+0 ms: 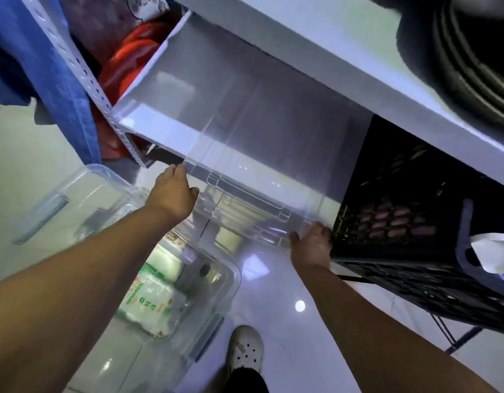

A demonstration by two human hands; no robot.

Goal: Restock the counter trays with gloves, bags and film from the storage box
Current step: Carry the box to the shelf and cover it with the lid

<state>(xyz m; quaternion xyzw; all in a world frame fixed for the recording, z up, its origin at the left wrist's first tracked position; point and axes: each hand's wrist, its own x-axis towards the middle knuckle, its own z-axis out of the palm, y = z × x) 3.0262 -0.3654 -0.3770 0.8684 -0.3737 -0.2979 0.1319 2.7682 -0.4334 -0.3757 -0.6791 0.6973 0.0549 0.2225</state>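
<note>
Gripping a clear storage box [245, 131] on the white shelf [148, 129]: left hand [174, 194] closed on its front-left rim corner, right hand [311, 245] on the front-right corner beside a black crate [415, 222]. Green-printed packs [154, 302] sit in a floor bin [211, 293]; text unreadable.

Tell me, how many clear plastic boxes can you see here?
2. One clear box sits on the shelf, held at its front corners by both hands. The other stands open on the floor below, holding packets. Others may be hidden behind.
</note>
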